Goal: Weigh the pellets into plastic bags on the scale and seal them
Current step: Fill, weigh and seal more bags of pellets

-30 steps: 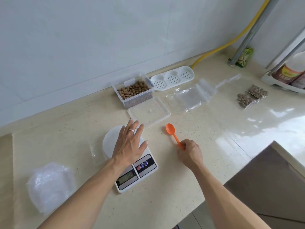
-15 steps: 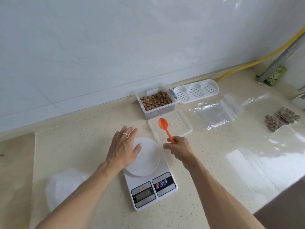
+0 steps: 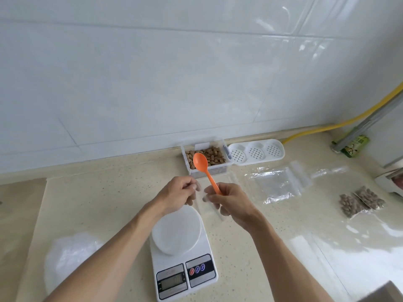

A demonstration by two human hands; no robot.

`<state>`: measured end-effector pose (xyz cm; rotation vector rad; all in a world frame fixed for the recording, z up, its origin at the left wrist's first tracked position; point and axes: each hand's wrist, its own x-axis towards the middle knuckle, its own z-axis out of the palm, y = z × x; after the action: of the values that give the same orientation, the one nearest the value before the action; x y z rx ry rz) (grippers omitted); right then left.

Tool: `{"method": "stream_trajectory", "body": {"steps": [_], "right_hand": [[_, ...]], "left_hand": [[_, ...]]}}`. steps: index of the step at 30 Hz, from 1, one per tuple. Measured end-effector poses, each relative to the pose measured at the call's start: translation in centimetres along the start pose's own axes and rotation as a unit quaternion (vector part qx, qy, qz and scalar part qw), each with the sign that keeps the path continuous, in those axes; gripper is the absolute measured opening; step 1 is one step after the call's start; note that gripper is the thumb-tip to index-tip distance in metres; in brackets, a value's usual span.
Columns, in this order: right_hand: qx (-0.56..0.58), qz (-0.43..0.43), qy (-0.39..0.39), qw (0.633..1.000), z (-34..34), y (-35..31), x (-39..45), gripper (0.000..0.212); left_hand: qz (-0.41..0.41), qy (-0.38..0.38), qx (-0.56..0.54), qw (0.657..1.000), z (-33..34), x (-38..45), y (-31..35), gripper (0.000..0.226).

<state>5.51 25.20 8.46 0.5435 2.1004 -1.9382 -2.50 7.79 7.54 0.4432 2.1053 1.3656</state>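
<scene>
Both hands hold a clear plastic bag [image 3: 207, 205] open just behind the scale [image 3: 184, 262]

The left hand [image 3: 176, 192] pinches one edge of the thin, limp, slippery-looking film, best held at the mouth; the right hand [image 3: 229, 201] pinches the other while gripping a stiff orange spoon [image 3: 204, 168]; hard brown pellets [image 3: 207, 156] sit in a rigid clear tub [image 3: 226, 166] further behind the scale, by the wall.

A white plastic tray with three perforated round wells [image 3: 256, 152] sits on the beige speckled counter [image 3: 109, 192] against the white tiled wall [image 3: 174, 73]. A yellow hose [image 3: 340, 125] runs along the wall's foot toward the right corner beside a slanted grey metal pole [image 3: 368, 120], at whose base lies a green printed packet [image 3: 354, 147].
</scene>
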Motion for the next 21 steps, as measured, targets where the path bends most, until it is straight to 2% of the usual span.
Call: {"method": "stream_trajectory", "body": {"steps": [3,7,10,14,17,21], "right_hand": [[0.019,0.004,-0.044,0.999,-0.6,-1.6,-0.2,0.013],[-0.044,0.014,-0.087,0.995,-1.1,-2.7,-0.2,0.013],[-0.073,0.014,-0.089,0.993,-1.5,-3.4,-0.3,0.019],[-0.092,-0.008,-0.063,0.994,-2.6,-4.5,-0.4,0.014],[-0.118,-0.026,-0.085,0.989,-2.4,-5.3,-0.4,0.009],[-0.148,-0.037,-0.101,0.983,-2.1,-6.3,-0.3,0.007]], "left_hand": [[-0.019,-0.009,-0.054,0.998,-0.5,0.1,1.5,0.026],[-0.002,-0.004,-0.056,0.998,-0.6,0.1,2.6,0.025],[0.002,0.0,-0.05,0.999,-0.9,0.1,3.1,0.019],[-0.015,-0.042,-0.009,0.999,-2.6,-0.5,3.4,0.021],[-0.012,-0.04,0.015,0.999,-3.1,-0.6,3.7,0.022],[-0.001,-0.039,-0.007,0.999,-3.5,-0.5,4.5,0.02]]}}
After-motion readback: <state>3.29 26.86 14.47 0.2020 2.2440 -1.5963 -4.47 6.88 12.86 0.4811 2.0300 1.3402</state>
